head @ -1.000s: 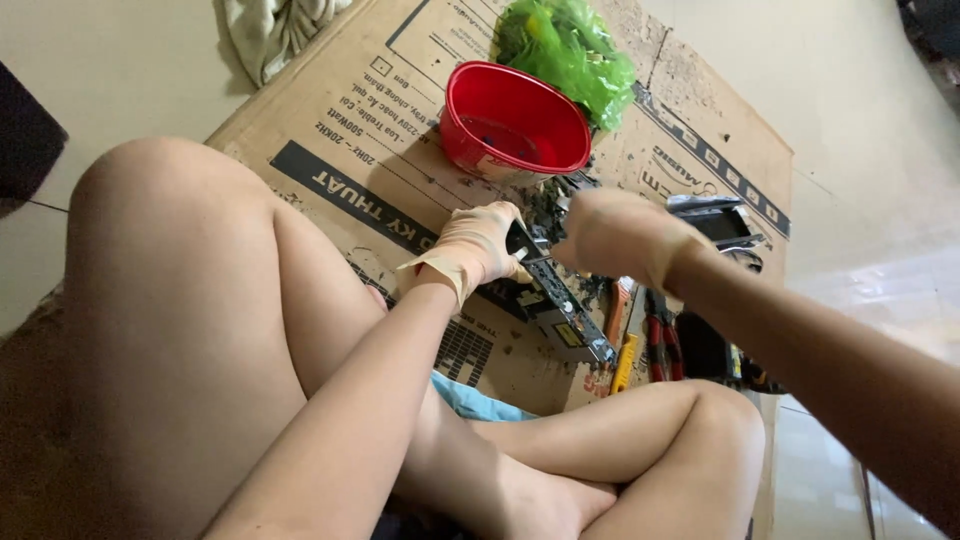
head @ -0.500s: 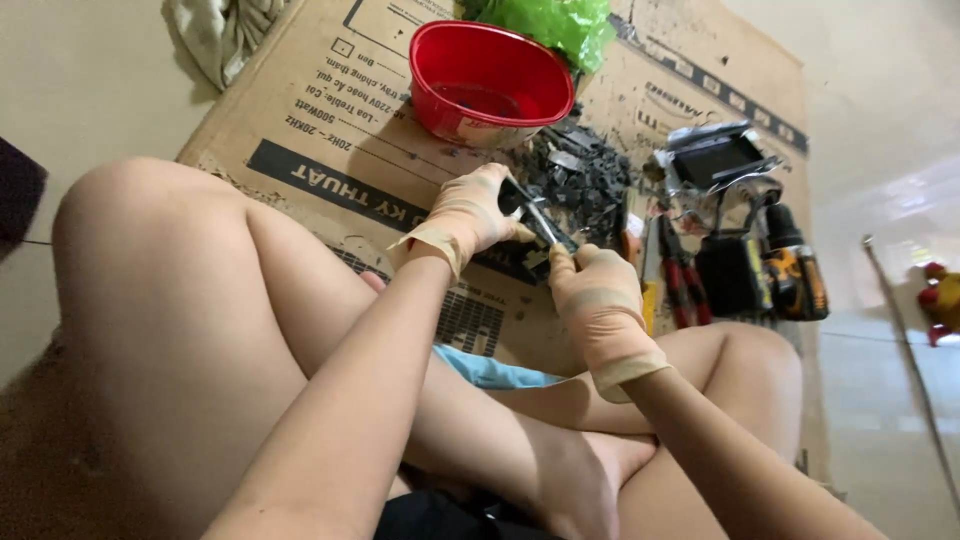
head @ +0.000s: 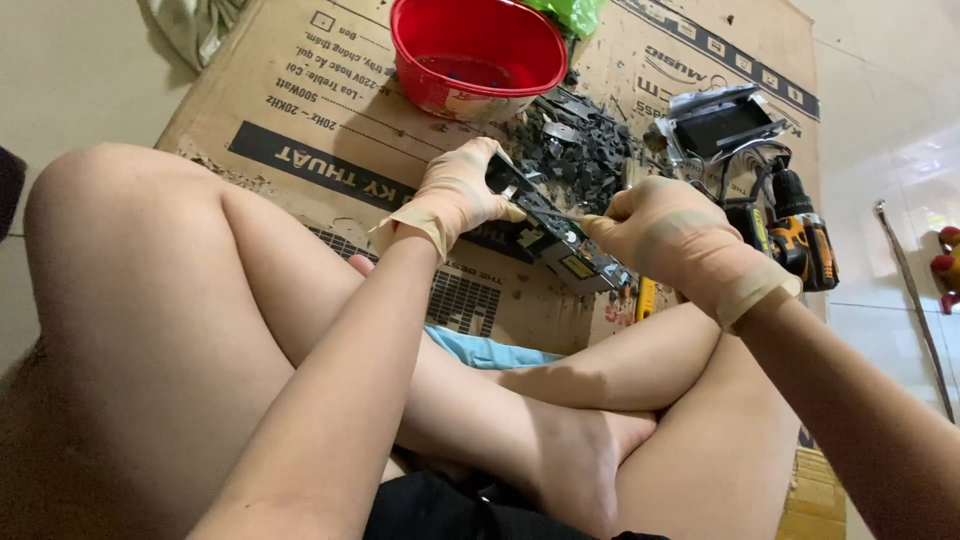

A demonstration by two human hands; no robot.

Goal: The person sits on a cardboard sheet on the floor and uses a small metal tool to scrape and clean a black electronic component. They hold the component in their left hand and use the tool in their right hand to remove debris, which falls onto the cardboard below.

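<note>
My left hand [head: 462, 192], in a thin glove, is curled tight around the far end of a long dark electronic part [head: 557, 236], fingers wrapped over its top edge. My right hand [head: 672, 240], gloved too, is closed in a loose fist at the part's near right end; I cannot tell whether a thin tool sits in that fist. The part hangs tilted between both hands, just above the flattened cardboard [head: 300, 110] and my crossed legs.

Just beyond my hands lies a heap of dark scrap pieces [head: 575, 145], and farther off a red plastic bowl [head: 478, 55] stands upright on the cardboard. To the right, near my right wrist, a cordless drill [head: 795, 235] lies beside an opened black casing [head: 722, 122]. Bare cardboard stretches left of the bowl; right of the drill there is pale tiled floor [head: 880, 120].
</note>
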